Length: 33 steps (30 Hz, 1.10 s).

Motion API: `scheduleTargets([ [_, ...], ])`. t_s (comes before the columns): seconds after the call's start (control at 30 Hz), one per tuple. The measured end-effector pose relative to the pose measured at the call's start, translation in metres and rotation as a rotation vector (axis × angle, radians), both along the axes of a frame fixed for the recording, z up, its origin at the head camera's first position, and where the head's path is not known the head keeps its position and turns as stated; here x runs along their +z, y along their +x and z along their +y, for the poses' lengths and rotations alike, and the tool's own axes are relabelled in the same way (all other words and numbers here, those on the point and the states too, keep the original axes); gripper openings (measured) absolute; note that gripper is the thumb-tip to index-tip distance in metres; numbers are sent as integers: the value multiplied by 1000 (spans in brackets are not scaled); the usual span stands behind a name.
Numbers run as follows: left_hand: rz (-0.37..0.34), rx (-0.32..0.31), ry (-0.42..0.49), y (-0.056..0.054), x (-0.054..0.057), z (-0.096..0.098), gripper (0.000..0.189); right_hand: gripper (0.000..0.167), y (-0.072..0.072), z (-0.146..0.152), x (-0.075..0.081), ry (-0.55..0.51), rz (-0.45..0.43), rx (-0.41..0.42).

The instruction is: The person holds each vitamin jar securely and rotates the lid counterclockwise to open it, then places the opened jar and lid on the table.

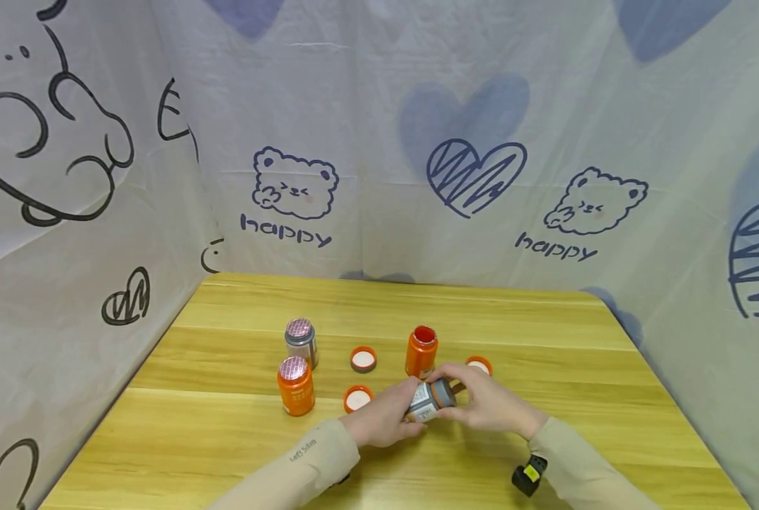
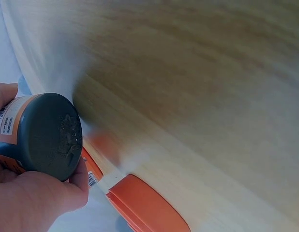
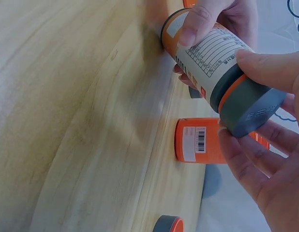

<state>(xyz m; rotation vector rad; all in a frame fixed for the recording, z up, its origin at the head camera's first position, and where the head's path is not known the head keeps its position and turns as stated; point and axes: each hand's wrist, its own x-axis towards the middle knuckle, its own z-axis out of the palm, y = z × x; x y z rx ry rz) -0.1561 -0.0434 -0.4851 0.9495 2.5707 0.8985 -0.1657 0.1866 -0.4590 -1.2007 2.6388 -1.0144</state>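
Note:
A grey-and-orange pill bottle (image 1: 423, 404) with a printed white label is held tilted between both hands, over the near middle of the table. My left hand (image 1: 386, 416) grips its body near the base; the dark bottom (image 2: 50, 137) faces the left wrist camera. My right hand (image 1: 494, 404) holds the grey cap (image 3: 251, 110), thumb on one side and fingertips on the other. The cap sits on the bottle's neck. Just behind the hands stands an uncapped orange bottle (image 1: 421, 350), its mouth showing red inside.
To the left stand a grey bottle (image 1: 301, 347) and an orange bottle (image 1: 297, 391), both topped with pinkish patterned seals. Loose caps lie inside-up: a grey-and-orange cap (image 1: 363, 360), an orange cap (image 1: 357, 398) by the left hand and another cap (image 1: 479, 365) behind the right hand.

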Motion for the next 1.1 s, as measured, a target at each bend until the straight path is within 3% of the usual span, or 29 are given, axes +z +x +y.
scheduleTargets([
  [0.53, 15, -9, 13, -1, -1, -1, 46, 34, -2, -3, -5, -99, 23, 11],
  [0.9, 38, -13, 16, -1, -2, -1, 46, 20, 0, -11, -5, -175, 17, -60],
  [1.1, 23, 1, -6, -1, -1, -1, 47, 14, 2, -16, -7, -239, -5, -142],
])
